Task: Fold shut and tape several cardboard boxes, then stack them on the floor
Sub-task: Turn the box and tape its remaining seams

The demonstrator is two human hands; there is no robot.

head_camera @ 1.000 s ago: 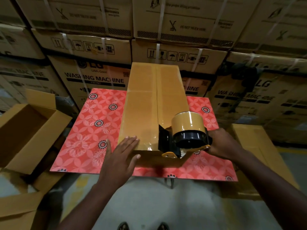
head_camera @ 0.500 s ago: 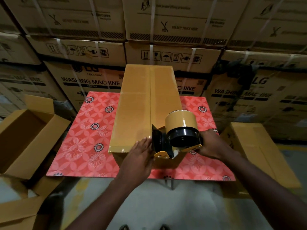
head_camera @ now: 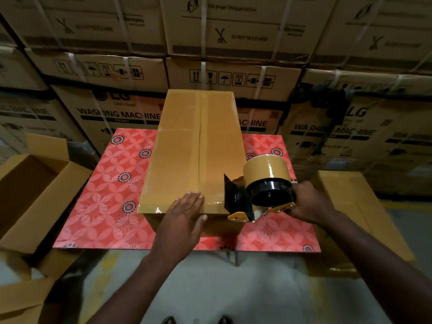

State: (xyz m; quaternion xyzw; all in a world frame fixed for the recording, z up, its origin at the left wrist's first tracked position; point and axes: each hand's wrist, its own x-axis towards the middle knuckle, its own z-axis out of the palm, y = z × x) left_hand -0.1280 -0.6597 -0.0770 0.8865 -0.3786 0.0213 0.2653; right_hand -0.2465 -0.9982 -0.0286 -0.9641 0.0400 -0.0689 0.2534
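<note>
A long closed cardboard box [head_camera: 187, 155] lies on the red flowered table [head_camera: 102, 206], its top flaps meeting in a middle seam. Glossy tape runs across its near end. My left hand [head_camera: 184, 216] presses flat on that near edge with straight fingers. My right hand [head_camera: 308, 204] grips the handle of a black and yellow tape dispenser [head_camera: 259, 192] carrying a brown tape roll, held at the box's near right corner.
An open empty cardboard box [head_camera: 35, 197] stands at the left, with more cardboard below it. A closed box [head_camera: 355, 211] sits on the floor at the right. Stacked washing machine cartons [head_camera: 233, 43] wall off the back. Grey floor lies below the table's front edge.
My left hand has slid right along the box's near edge toward the middle. The dispenser has moved right, off the box's top to its near right corner.
</note>
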